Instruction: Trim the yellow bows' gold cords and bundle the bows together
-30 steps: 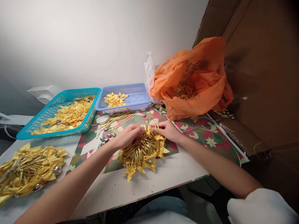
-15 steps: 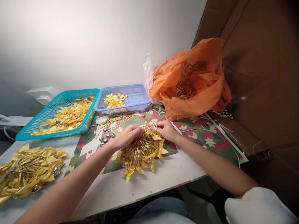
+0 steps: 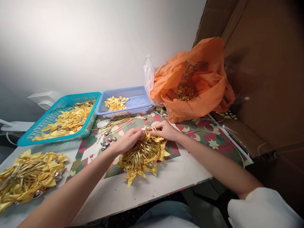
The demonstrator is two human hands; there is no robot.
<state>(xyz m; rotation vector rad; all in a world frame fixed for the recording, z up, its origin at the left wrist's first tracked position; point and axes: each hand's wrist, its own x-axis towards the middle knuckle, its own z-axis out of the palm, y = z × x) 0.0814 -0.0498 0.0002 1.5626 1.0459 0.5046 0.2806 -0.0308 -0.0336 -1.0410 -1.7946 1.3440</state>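
A bundle of yellow ribbon bows on gold cords (image 3: 140, 153), with small silver bells among them, rests at the table's front middle. At its upper left, my left hand (image 3: 130, 139) is closed on the bundle, its fingertips partly hidden. My right hand (image 3: 166, 130) pinches gold cord loops at the bundle's upper right. Several loose silver bells (image 3: 108, 141) lie just left of my left hand. Behind them is a spread of loose gold cords (image 3: 116, 123).
A teal basket (image 3: 89, 126) and a blue basket (image 3: 140, 109) hold yellow bows along the wall. An orange plastic bag (image 3: 201, 104) stands at the back right, beside cardboard (image 3: 261, 79). Another bow bundle (image 3: 30, 177) lies at the left. Thin pale wires (image 3: 220, 136) curl at the right.
Both hands keep their hold on the bundle and its cords, with only slight finger movement. The whole view has shifted a little.
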